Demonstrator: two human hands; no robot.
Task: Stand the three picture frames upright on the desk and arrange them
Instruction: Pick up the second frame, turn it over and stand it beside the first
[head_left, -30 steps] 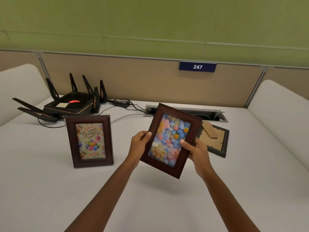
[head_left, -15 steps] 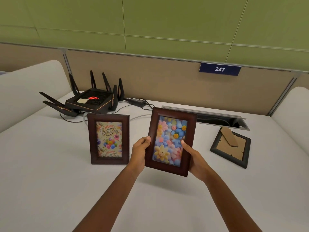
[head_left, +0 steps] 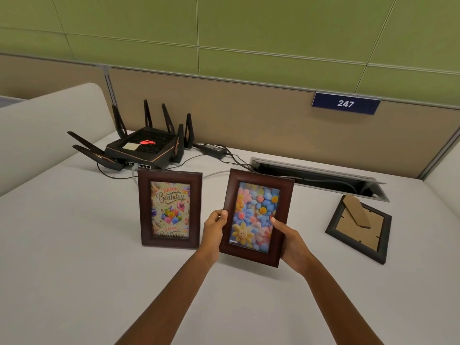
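A dark brown frame with a flower picture (head_left: 256, 215) is held nearly upright over the white desk (head_left: 74, 257), tilted slightly to the right. My left hand (head_left: 214, 230) grips its left edge and my right hand (head_left: 288, 242) its lower right edge. Just to the left a matching brown frame with a "Happy Birthday" picture (head_left: 170, 210) stands upright on the desk. Off to the right a black frame (head_left: 359, 227) lies face down, its cardboard back and folded stand showing.
A black router with several antennas (head_left: 144, 148) sits at the back left, with a power brick (head_left: 214, 148) and cables running to an open cable tray (head_left: 318, 175) in the desk. A beige partition with a "247" sign (head_left: 346, 103) closes the back; padded side panels flank the desk.
The flower frame has turned from a strong tilt to nearly upright and moved closer to the birthday frame. My view has shifted left, so the black frame now shows fully.
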